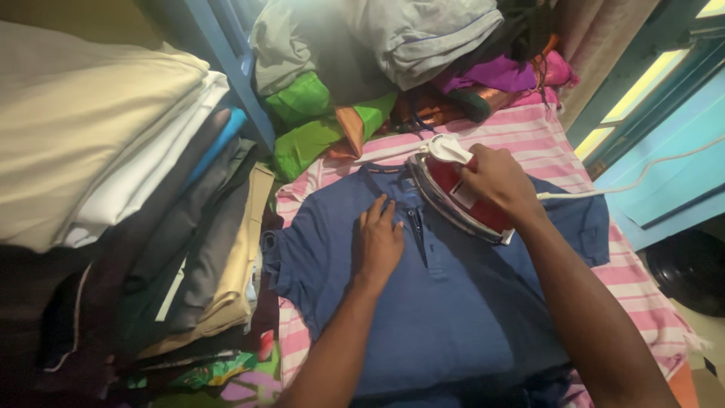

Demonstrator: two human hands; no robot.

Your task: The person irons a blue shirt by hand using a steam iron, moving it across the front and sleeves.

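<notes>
Blue polo shirt (pixel 453 302) lies flat under my hands, left hand (pixel 377 242) spread open pressing beside the placket, right hand (pixel 495 181) gripping the red iron (pixel 461 198) at the collar; mid-ironing, next stroke needs fabric kept taut.

No packages, labels, signs or screens.

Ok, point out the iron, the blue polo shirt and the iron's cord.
iron (pixel 453 193): head view, red body.
blue polo shirt (pixel 453 302): head view, chest panel.
cord (pixel 642 175): head view, white mid-length.
</notes>
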